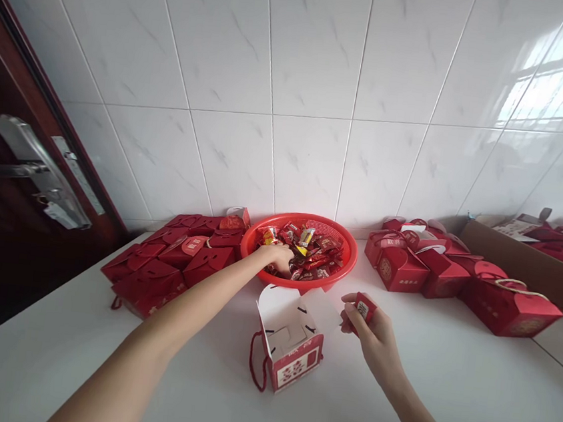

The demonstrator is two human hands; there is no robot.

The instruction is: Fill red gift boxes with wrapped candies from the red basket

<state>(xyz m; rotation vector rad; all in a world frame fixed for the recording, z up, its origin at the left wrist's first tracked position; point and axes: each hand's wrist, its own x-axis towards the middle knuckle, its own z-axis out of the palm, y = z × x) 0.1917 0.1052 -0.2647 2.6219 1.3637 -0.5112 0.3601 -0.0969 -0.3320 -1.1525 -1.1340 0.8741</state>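
Note:
My left hand [279,259] reaches into a red plastic basket [348,261] of wrapped candies [319,258]; its fingertips are hidden among the candies. To the right of the open box, my right hand [367,324] is closed on a small red packet [364,308] with a pale label. Between my forearms, a red and white gift box [298,367] stands on the white table with its flaps up. Its white inside faces up, and a red cord handle [257,369] hangs at its left side.
Closed red boxes [173,260] are packed together left of the basket. More red boxes [403,271] stand to the right, beside a cardboard carton [522,263] of red items. A tiled wall [307,160] rises behind the white table [365,414]; a dark door [8,229] is at left.

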